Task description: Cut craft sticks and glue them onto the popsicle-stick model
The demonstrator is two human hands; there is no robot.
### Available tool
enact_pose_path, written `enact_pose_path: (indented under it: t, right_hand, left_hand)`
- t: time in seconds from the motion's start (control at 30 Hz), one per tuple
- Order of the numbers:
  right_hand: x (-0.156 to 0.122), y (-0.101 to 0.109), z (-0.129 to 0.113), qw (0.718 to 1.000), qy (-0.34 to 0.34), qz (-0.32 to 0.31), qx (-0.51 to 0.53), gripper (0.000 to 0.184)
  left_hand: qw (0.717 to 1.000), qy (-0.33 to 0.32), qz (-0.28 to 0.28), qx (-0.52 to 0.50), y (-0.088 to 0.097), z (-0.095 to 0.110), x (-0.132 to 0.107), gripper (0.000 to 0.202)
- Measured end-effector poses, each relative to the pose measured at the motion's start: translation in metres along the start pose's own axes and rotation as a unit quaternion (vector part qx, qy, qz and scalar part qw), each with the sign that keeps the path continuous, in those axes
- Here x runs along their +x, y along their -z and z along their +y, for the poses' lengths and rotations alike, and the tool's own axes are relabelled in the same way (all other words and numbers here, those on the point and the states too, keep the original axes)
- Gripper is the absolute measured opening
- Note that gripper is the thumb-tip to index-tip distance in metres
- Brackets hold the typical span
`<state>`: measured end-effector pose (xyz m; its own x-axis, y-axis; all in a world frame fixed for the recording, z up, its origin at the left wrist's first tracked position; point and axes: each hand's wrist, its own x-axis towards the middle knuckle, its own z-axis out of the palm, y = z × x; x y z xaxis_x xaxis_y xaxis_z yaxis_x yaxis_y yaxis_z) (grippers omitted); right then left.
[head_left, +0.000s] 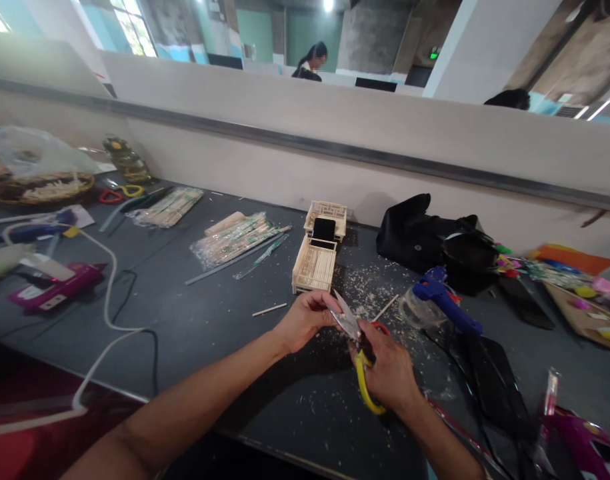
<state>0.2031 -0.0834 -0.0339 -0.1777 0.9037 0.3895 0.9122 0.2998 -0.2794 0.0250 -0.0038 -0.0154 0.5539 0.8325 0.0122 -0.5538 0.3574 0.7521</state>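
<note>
My right hand (389,367) grips a pair of scissors (352,325) with yellow and red handles, its blades parted and pointing up and left. At those blades, my left hand (307,320) is pinched closed; what it holds, if anything, is too small to make out. Just beyond my hands stands a miniature bed-like frame (315,267) built of pale wooden sticks. A small wooden piece with lattice sides (327,215) is behind it, with a black panel (324,230) between them. One loose thin stick (269,310) lies left of my hands, another (385,308) to the right.
Wood scraps litter the dark table (225,360). Bagged sticks (237,241) lie left of the model. At right are a blue glue gun (445,300) and a black bag (429,237). A white cable (112,293) trails past a purple power strip (57,287). A partition (265,163) closes the back.
</note>
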Motion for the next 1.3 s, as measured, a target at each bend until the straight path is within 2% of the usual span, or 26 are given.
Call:
enact_pose_path:
  t: [0.2, 0.4, 0.57, 0.77, 0.97, 1.3]
  right_hand:
    - [-0.001, -0.002, 0.001, 1.000, -0.011, -0.013, 0.014, 0.040]
    - [-0.005, -0.003, 0.007, 0.997, -0.010, -0.036, 0.070, 0.058]
    - [-0.005, -0.004, 0.006, 0.993, -0.045, -0.067, 0.083, 0.057]
    - [-0.003, -0.006, 0.005, 0.993, -0.057, -0.013, 0.101, 0.048]
    - [0.003, -0.001, 0.013, 0.982, -0.129, 0.017, 0.137, 0.041]
    - [0.002, 0.000, 0.004, 0.999, -0.037, -0.019, 0.019, 0.052]
  left_hand:
    - [1.000, -0.009, 0.003, 0.018, -0.002, 0.000, 0.000, 0.035]
    - [1.000, -0.016, 0.003, 0.024, -0.001, -0.001, -0.001, 0.035]
    - [1.000, -0.016, 0.005, 0.026, -0.002, -0.003, -0.001, 0.033]
    - [1.000, -0.014, 0.007, 0.018, -0.004, -0.003, -0.001, 0.032]
    - [1.000, 0.002, -0.002, -0.011, -0.004, 0.001, 0.001, 0.029]
    - [1.000, 0.005, 0.001, -0.017, -0.003, -0.003, 0.001, 0.032]
